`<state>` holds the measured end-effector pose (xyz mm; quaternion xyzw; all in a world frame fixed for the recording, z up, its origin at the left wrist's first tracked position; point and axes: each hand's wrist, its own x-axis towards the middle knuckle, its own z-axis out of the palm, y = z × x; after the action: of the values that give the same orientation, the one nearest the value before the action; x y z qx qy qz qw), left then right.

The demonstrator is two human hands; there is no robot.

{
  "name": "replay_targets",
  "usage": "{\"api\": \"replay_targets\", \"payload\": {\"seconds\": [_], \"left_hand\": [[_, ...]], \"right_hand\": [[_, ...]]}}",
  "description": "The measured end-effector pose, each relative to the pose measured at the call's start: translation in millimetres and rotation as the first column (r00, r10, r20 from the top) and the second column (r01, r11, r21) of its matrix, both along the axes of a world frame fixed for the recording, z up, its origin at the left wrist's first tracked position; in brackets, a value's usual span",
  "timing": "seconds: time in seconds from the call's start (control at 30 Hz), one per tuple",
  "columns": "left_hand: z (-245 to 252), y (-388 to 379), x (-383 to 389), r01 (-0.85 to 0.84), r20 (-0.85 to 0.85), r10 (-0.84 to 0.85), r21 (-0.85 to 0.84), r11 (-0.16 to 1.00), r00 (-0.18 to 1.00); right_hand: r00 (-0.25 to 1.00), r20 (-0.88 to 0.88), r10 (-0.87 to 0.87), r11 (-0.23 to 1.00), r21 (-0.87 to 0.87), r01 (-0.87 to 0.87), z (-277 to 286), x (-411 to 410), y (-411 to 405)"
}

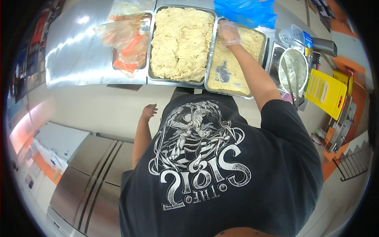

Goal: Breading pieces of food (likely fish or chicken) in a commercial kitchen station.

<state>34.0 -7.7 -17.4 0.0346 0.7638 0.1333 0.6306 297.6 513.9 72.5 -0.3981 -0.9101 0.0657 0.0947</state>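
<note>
My right hand [229, 32] wears a clear plastic glove and reaches into the far left corner of a metal tray [265, 44] of pale crumbs [251, 41]. Its fingertips are hard to make out, so I cannot tell whether it grasps anything. Dark tray bottom shows through a thin patch of the crumbs. To the left, a second metal tray [149, 66] is filled with a large mass of crumb-coated food [181, 44]. My left hand [150, 111] hangs bare beside my body, away from the table, fingers loosely bent around nothing.
Crumpled clear plastic bags [127, 44] with orange print cover a smaller tray at left on the steel table [80, 56]. A blue plastic bag [248, 13] lies behind the crumb tray. At right stand a white bowl [293, 71] with tongs [287, 78] and a yellow case [325, 93].
</note>
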Motion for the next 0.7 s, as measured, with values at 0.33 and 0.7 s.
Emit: {"api": "replay_targets", "payload": {"seconds": [0.33,0.7], "left_hand": [[-28,-19,13,-0.008,0.112,0.014,-0.050,0.999,0.994],[-7,44,11,0.076,-0.001,-0.077,0.136,0.988,0.997]], "right_hand": [[0.994,0.109,-0.022,0.985,0.171,0.003,5,15,-17],[0.873,-0.037,-0.487,0.873,-0.048,0.485,-5,127,-147]]}}
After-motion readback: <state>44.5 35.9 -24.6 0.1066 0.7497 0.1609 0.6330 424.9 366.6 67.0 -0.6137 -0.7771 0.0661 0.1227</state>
